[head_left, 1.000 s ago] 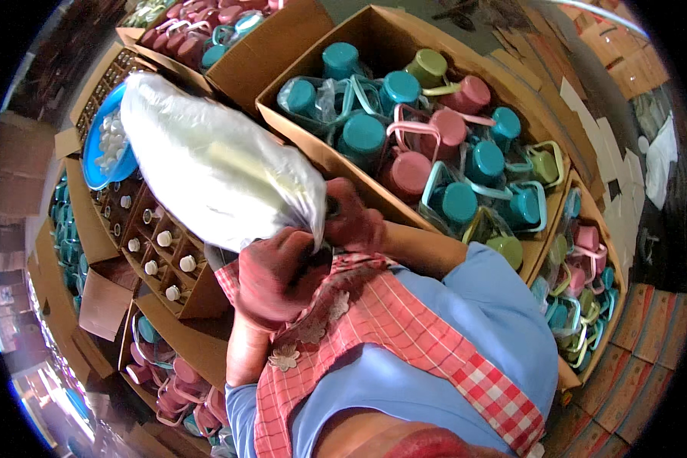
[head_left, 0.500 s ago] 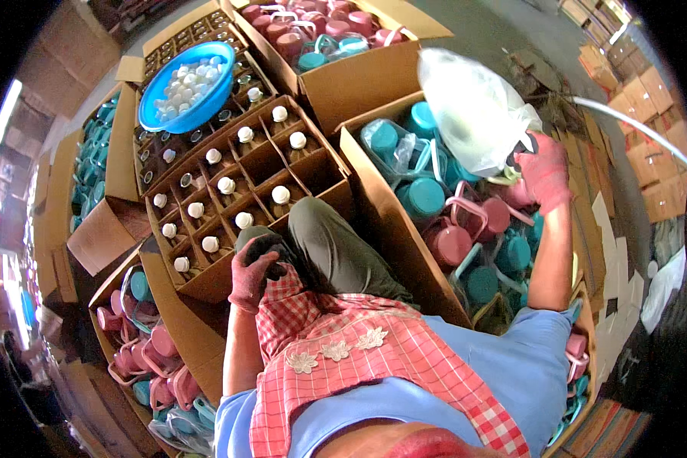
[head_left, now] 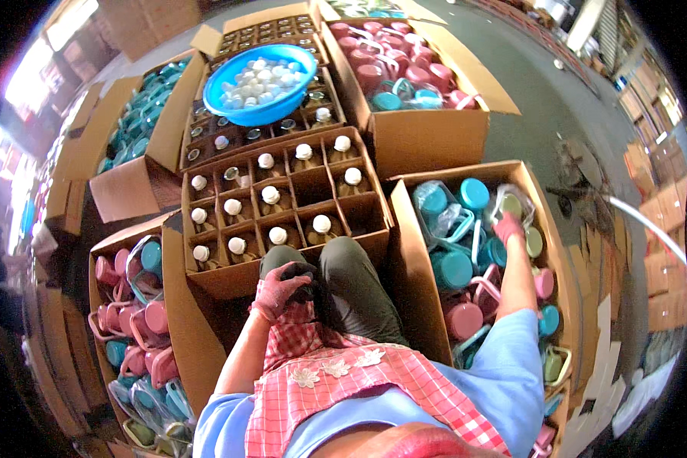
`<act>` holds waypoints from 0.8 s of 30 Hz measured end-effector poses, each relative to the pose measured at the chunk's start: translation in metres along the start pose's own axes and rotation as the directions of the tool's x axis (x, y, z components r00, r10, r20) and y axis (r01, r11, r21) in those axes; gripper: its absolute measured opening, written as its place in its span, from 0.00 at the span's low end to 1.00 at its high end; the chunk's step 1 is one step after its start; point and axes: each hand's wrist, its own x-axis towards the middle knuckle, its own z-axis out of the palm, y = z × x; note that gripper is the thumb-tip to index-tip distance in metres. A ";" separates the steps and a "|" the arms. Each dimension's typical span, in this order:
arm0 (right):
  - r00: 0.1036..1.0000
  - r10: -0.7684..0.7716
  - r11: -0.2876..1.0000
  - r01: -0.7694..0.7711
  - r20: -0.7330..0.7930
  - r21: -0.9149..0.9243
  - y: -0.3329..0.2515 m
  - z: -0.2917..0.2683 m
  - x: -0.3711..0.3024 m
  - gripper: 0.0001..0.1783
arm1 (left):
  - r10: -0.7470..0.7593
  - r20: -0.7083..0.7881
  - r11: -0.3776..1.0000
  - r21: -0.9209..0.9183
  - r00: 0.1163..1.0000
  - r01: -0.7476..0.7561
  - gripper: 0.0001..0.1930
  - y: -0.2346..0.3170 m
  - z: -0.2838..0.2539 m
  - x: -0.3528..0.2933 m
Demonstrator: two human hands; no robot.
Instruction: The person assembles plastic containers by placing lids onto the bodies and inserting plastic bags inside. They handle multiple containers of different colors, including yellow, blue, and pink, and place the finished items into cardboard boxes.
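My right hand point(head_left: 509, 227), in a pinkish-red work glove, reaches into the cardboard carton point(head_left: 435, 320) at my right. Its fingers, partly hidden, close on a green-lidded container point(head_left: 511, 204) in a clear plastic bag. Around it stand teal-lidded containers point(head_left: 454, 269) and pink-lidded ones point(head_left: 464, 320), several with loop handles. My left hand point(head_left: 284, 288), gloved the same way with a dark palm, rests on my knee. Its fingers are bent, a little apart, with nothing in them.
Before my knees, a divided carton point(head_left: 294, 238) holds glass bottles with white caps point(head_left: 270, 195); some cells hold no bottle. A blue basin point(head_left: 261, 116) of white caps sits on another bottle carton. More container cartons point(head_left: 427, 141) surround me. A white hose point(head_left: 649, 227) curves at far right.
My right hand has brought the clear bag down and left, from above the carton's far right corner into the carton. My left hand stays on my knee. The view has shifted.
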 end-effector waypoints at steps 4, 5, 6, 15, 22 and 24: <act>0.975 0.048 0.938 0.031 -0.219 0.344 -0.049 -0.018 -0.049 0.23 | 0.028 -0.063 0.990 0.140 0.998 -0.019 0.14 -0.004 -0.011 0.001; 0.981 0.073 0.933 -0.004 -0.180 0.359 -0.073 -0.032 -0.072 0.23 | 0.025 -0.056 0.988 0.151 0.998 -0.016 0.14 -0.001 -0.010 -0.003; 0.979 0.072 0.937 -0.002 -0.188 0.348 -0.074 -0.022 -0.085 0.26 | 0.029 -0.029 0.987 0.160 0.999 -0.024 0.14 0.006 -0.004 -0.001; 0.949 0.104 0.967 -0.026 -0.298 0.254 -0.034 0.046 -0.094 0.15 | 0.151 -0.036 0.936 0.326 0.988 -0.131 0.20 -0.019 0.000 0.016; 0.885 0.170 0.465 0.315 -0.433 0.828 0.003 -0.115 -0.158 0.16 | 0.098 0.028 0.995 -0.006 0.995 -0.098 0.16 -0.006 -0.010 0.005; 0.808 0.285 0.560 0.296 -0.516 0.774 -0.013 -0.192 -0.209 0.18 | 0.078 0.073 0.994 -0.079 0.994 -0.072 0.14 0.012 0.011 0.004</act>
